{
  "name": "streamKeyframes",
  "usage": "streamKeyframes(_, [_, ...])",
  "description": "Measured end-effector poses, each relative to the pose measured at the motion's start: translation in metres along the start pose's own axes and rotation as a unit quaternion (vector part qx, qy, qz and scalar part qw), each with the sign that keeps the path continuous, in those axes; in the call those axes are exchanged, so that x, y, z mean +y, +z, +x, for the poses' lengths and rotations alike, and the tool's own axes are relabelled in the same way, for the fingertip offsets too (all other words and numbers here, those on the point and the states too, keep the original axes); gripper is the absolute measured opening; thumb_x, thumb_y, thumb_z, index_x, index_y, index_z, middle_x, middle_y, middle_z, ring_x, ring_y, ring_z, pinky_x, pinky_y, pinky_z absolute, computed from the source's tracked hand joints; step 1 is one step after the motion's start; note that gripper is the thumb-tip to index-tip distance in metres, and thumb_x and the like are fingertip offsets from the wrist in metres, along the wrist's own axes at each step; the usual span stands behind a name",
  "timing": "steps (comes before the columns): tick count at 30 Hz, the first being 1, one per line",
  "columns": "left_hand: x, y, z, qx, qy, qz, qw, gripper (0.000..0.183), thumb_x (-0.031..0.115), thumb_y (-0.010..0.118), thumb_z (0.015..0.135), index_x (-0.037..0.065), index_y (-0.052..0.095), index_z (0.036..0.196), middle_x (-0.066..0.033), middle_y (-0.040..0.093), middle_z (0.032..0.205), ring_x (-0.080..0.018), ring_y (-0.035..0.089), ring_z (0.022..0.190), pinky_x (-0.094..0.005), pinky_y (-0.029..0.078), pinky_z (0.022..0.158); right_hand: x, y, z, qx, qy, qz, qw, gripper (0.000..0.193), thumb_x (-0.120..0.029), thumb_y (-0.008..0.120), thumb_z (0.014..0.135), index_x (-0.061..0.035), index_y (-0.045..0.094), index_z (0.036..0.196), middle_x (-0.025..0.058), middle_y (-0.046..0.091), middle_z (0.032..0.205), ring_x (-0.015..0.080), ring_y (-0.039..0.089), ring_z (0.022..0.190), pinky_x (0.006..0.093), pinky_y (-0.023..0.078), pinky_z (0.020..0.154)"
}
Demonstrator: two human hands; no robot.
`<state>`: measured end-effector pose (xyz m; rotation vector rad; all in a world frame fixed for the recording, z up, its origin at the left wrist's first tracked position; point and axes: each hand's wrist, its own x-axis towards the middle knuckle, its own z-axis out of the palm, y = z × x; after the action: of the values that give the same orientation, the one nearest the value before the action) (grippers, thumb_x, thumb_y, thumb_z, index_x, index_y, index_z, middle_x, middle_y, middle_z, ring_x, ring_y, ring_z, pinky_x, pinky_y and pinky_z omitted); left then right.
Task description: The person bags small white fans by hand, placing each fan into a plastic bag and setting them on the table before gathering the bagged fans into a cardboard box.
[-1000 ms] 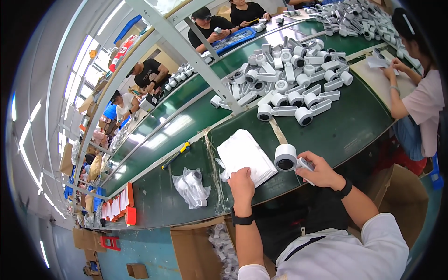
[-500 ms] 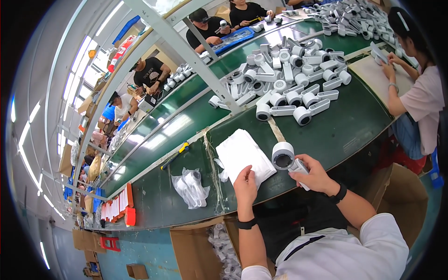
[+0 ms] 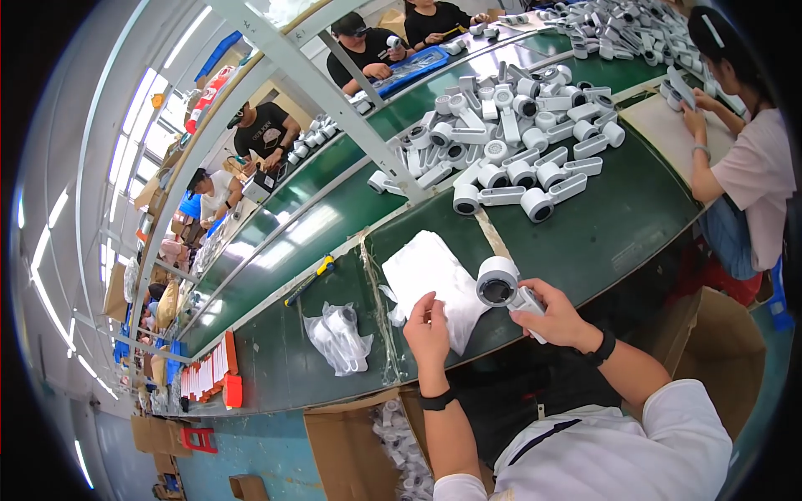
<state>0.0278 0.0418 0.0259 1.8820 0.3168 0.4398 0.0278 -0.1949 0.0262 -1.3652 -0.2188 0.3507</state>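
Note:
My right hand is closed round the handle of a white handheld device, whose round head has a dark opening. The head points left and toward me, just above the table edge. My left hand is at the near side of a stack of white plastic bags. Its thumb and fingers are pinched together at the top bag, and one corner of that bag droops toward me beside the hand. Left of it, a clear bag with a white device inside lies on the green table.
A large heap of similar devices lies farther back. A yellow-handled cutter rests left of the bags. An open carton with bagged devices stands below, another carton at right. A co-worker sits at right; a metal post rises ahead.
My left hand has shifted slightly left, and the near corner of the top bag has come toward me. The device in my right hand has moved a little left and tilted.

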Motion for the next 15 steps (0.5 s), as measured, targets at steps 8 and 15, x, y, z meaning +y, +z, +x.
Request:
streamKeyframes(8, [0.005, 0.013, -0.010, -0.081, -0.036, -0.084, 0.993, 0.023, 0.007, 0.061, 0.092, -0.003, 0.063, 0.113, -0.0071, 0.067, 0.088, -0.0079, 0.057, 0.065, -0.0213, 0.045, 0.053, -0.006, 0.025, 0.016, 0.050, -0.072, -0.054, 0.995, 0.054, -0.011, 0.074, 0.078, -0.0012, 0.046, 0.123, 0.0089, 0.063, 0.095, 0.0137, 0.062, 0.075, 0.0290, 0.051, 0.065])
streamKeyframes(15, [0.013, 0.014, -0.013, -0.040, -0.019, -0.126, 0.991, 0.021, 0.007, 0.060, 0.093, -0.003, 0.063, 0.111, -0.0047, 0.064, 0.083, -0.0082, 0.056, 0.064, -0.0222, 0.045, 0.053, -0.014, 0.047, 0.038, 0.102, -0.063, -0.176, 0.977, 0.066, -0.021, 0.079, 0.069, -0.0013, 0.046, 0.122, 0.0180, 0.064, 0.101, 0.0268, 0.065, 0.091, 0.0358, 0.050, 0.079])
